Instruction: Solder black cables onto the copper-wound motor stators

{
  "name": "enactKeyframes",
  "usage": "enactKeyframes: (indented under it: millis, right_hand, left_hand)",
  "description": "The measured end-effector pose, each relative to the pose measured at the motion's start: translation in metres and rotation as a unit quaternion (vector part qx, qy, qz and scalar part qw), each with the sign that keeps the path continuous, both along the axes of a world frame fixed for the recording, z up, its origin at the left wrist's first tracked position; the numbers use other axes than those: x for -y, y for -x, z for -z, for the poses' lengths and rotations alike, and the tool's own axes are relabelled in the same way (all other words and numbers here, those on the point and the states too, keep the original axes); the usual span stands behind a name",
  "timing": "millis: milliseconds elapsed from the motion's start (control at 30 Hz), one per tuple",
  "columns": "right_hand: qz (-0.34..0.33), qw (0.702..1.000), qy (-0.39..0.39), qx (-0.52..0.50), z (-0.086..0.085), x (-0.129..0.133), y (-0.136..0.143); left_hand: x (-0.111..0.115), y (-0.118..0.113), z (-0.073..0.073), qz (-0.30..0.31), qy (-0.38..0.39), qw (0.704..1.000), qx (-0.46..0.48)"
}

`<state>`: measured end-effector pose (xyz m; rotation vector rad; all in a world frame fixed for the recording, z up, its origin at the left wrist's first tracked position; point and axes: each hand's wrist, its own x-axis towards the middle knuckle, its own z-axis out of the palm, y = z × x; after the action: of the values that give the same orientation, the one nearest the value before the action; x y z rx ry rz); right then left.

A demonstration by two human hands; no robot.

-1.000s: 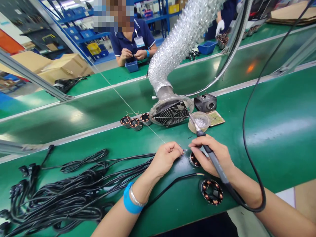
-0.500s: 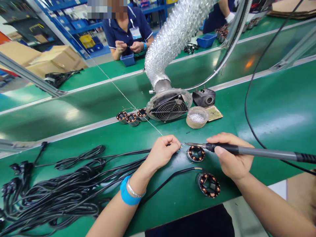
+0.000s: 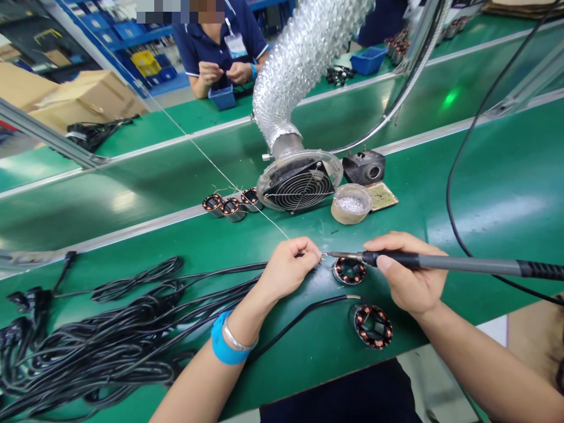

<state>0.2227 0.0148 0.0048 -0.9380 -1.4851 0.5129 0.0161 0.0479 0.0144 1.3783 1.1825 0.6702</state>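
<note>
My right hand (image 3: 409, 273) is closed around a soldering iron (image 3: 467, 264), whose tip points left. My left hand (image 3: 291, 265) pinches the end of a black power cord (image 3: 235, 271), and short bare wire ends stick out past the fingertips. The iron's tip is at these wire ends; whether it touches them I cannot tell. A thin solder wire (image 3: 259, 212) runs down from the upper left to my left hand. Just below the iron stands a copper-wound stator (image 3: 349, 271). A second stator (image 3: 372, 326) is nearer the table edge, beside another cord end (image 3: 348, 298) with coloured wires.
A pile of black power cords (image 3: 110, 335) covers the left of the green table. Behind my hands hang a fume fan (image 3: 300, 187) and silver duct (image 3: 282, 76). Beside them are a round tub (image 3: 351, 205), an iron stand (image 3: 366, 167) and several stators (image 3: 231, 209). A co-worker (image 3: 220, 53) sits opposite.
The iron's tip has moved slightly left, closer to the wire ends at my left fingertips. My left hand keeps its pinch. The view has shifted a little, and a light reflection turned from orange to green.
</note>
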Motion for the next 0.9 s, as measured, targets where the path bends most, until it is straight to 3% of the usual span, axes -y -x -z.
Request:
enactKeyframes:
  millis: [333, 633, 900]
  right_hand:
    - [-0.021, 0.995, -0.064, 0.071, -0.014, 0.007, 0.006]
    - [-0.044, 0.972, -0.163, 0.162, -0.018, 0.012, 0.011]
    - [-0.032, 0.98, -0.149, 0.13, -0.017, 0.013, 0.005]
  left_hand:
    - [-0.001, -0.001, -0.001, 0.002, -0.006, 1.0, -0.011]
    - [0.0, 0.0, -0.001, 0.007, -0.003, 1.0, -0.015]
    - [0.0, -0.001, -0.003, 0.006, -0.004, 1.0, -0.02]
